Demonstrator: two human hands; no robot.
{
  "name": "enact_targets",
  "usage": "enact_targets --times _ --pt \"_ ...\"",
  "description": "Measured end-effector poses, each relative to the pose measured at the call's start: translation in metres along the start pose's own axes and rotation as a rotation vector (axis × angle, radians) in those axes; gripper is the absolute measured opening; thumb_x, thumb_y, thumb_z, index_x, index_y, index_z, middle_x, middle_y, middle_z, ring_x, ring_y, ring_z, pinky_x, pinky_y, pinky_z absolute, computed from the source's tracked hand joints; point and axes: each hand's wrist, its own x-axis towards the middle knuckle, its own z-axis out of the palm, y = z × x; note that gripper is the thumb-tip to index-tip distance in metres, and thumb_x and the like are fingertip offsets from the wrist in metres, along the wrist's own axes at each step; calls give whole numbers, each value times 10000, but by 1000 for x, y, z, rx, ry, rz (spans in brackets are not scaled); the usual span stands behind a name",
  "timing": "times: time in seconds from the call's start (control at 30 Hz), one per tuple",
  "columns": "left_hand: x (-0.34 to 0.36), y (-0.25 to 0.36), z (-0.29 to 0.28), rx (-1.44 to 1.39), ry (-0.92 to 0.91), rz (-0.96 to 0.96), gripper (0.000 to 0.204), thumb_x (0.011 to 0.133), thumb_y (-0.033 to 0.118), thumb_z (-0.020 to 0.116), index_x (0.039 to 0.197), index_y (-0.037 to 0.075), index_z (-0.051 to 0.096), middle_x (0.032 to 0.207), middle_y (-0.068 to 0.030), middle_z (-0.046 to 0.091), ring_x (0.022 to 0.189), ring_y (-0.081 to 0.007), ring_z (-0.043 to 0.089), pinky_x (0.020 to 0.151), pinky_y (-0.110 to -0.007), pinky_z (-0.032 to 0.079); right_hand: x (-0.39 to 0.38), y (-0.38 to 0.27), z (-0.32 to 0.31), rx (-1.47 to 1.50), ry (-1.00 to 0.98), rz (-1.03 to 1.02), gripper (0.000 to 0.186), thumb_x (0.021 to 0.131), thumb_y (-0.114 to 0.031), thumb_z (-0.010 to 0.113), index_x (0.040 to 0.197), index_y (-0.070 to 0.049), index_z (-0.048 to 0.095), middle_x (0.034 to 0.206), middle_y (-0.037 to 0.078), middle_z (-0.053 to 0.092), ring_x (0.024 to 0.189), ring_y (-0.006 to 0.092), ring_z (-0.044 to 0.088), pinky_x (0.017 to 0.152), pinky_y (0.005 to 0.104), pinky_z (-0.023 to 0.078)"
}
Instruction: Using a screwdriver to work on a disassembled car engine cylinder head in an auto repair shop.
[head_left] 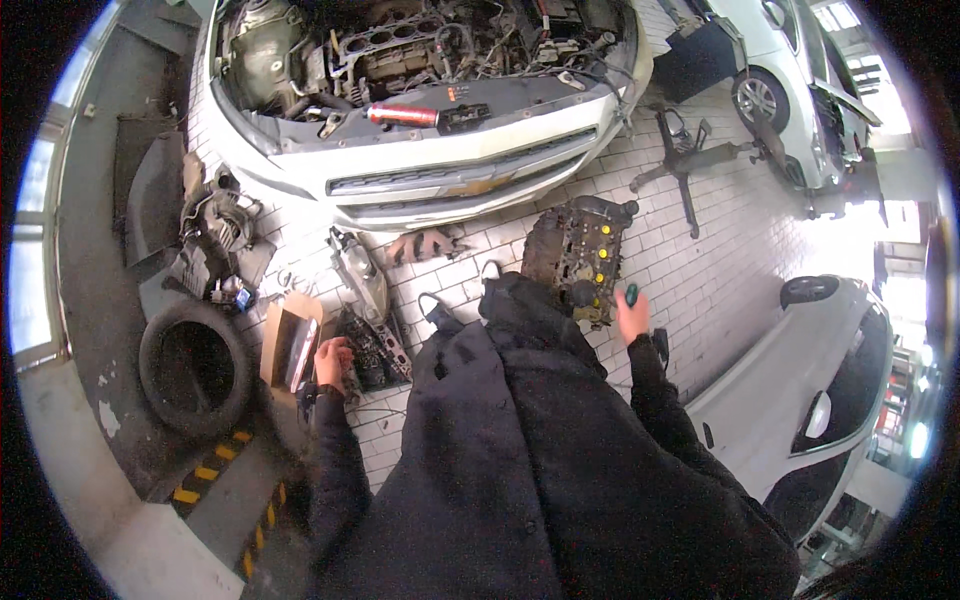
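My right hand (632, 317) is closed around a small dark green object (631, 293), perhaps a tool handle; its kind is too small to tell. Just left of that hand, an engine cylinder head (565, 250) with several yellow caps lies on the tiled floor. My left hand (331, 361) hangs over the floor beside an opened cardboard box (279, 338), its fingers loosely bent and nothing visible in them. A headlight unit (358, 272) lies beyond my left hand.
Ahead stands a white car (460, 175) with its engine bay exposed and a red cylindrical tool (402, 115) on its front edge. A tyre (195, 365) lies at left, near removed parts (218, 225). An engine stand (685, 165) and a parked car (770, 370) are at right.
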Motion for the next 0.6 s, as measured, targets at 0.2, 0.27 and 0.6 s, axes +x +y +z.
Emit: enact_targets --times 0.2,0.27,0.6 --pt "7 -37 -6 33 -9 -103 301 983 295 553 1057 28 670 683 -69 656 487 -131 544 417 -272 379 43 -138 -24 127 294 -576 250 949 -272 672 947 -32 603 808 79 617 707 176 576 672 337 470" --pt "-11 -38 6 37 -26 -172 315 978 318 562 1066 34 665 690 -73 654 517 -149 572 438 -282 400 56 -185 -35 151 332 -703 231 953 -255 670 951 -34 604 805 69 616 695 167 572 667 331 473" --pt "-82 -35 65 91 140 -226 347 989 355 568 1148 62 663 807 -49 656 694 -162 627 594 -309 475 219 -301 10 442 -41 -660 287 879 -190 769 1072 -68 596 823 42 665 701 93 658 610 259 515"
